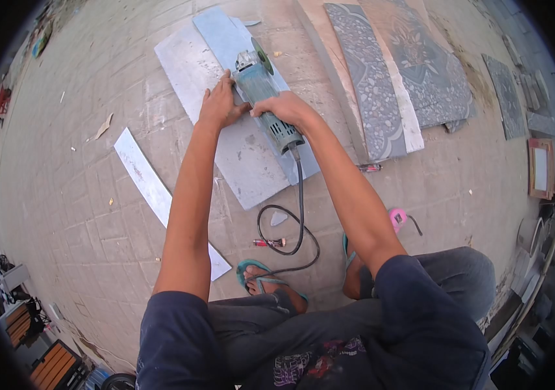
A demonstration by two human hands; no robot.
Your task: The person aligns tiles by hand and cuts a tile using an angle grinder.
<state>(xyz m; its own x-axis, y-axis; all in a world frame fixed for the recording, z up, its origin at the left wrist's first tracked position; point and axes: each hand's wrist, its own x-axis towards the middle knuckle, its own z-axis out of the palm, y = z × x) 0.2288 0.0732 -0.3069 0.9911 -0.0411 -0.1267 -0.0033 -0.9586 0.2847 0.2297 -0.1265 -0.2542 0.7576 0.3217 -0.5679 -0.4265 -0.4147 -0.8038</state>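
A green angle grinder point(261, 91) with a disc at its far end lies over a pale blue tile strip point(215, 36) and a larger grey-white slab point(189, 71). My right hand point(282, 109) is wrapped round the grinder's body near its vents. My left hand point(221, 104) rests on the slab at the grinder's left side, fingers spread, its thumb close to my right hand. From the grinder's rear a black cord point(301, 195) runs down and loops on the paving by my feet.
Patterned stone-look tiles point(371, 84) lie at the upper right. A narrow white strip point(144, 175) is on the paving to the left. Near my sandalled feet are a pink tape measure point(397, 219), a red marker-like item point(269, 242) and a small shard point(278, 218).
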